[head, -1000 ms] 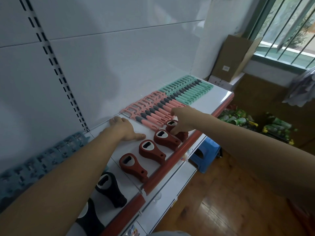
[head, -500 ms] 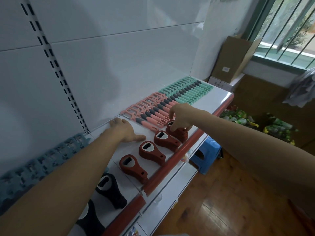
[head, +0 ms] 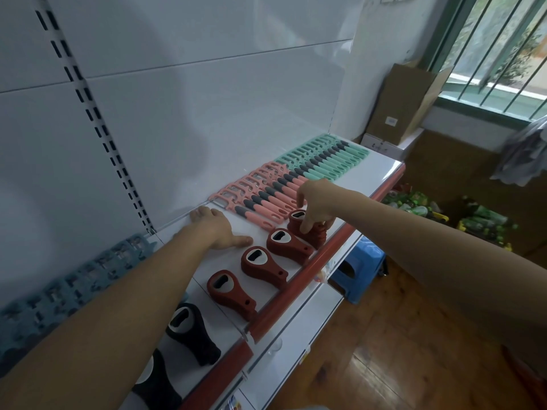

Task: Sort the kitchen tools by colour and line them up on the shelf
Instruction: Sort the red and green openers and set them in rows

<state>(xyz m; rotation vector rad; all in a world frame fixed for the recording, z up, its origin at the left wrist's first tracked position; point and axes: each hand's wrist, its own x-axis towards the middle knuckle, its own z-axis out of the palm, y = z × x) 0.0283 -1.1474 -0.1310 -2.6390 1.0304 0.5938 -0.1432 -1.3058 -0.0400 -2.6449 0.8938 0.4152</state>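
Note:
Several red bottle openers (head: 262, 263) lie in a row along the front of the white shelf (head: 367, 173). My right hand (head: 316, 202) pinches the far-right red opener (head: 307, 229) from above. My left hand (head: 214, 227) rests flat on the shelf behind the row, fingers spread. Two black openers (head: 192, 331) follow the red ones at the lower left. Behind them lie pink peelers (head: 260, 196), then mint-green peelers (head: 325, 156) to the right, and blue peelers (head: 68, 284) at the far left.
The shelf has a red front rail (head: 299, 282) and a white back panel. A cardboard box (head: 405, 102) stands past its right end. Below are a blue stool (head: 359, 266), a wooden floor and green packets (head: 414, 202).
My right hand has shifted slightly right over the far-right red opener and closed its fingertips on it. My left hand has stayed flat on the shelf.

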